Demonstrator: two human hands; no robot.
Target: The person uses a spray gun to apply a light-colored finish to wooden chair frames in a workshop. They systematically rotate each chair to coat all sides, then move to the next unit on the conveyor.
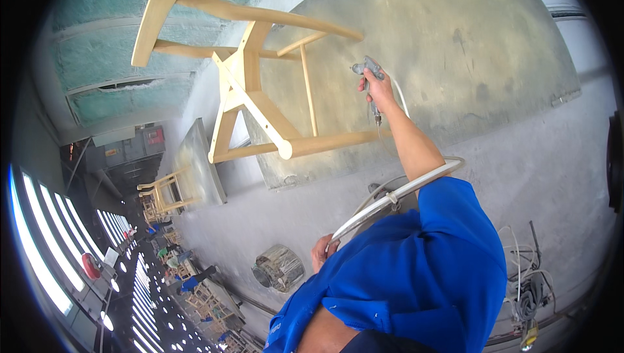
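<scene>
My right hand [377,90] is closed around the handle of a grey metal spray gun [368,67]. The gun's nozzle points left, toward a bare wooden chair frame [338,143], with a gap between them. A pale hose [403,99] shows beside my right wrist, and a thicker whitish hose [390,198] crosses in front of my right upper arm. By the lower end of that thicker hose is my left hand [320,253], its fingers curled against it and partly hidden. The light wood chair frame lies tilted over a broad stained board [455,47].
A coated round can [279,268] stands on the grey floor near my left hand. Coiled hoses [534,301] lie at the lower right. Another wooden chair [170,190] is beside a second board [198,164]. Teal filter-like panels [156,34] line the upper left. People work among chairs farther off.
</scene>
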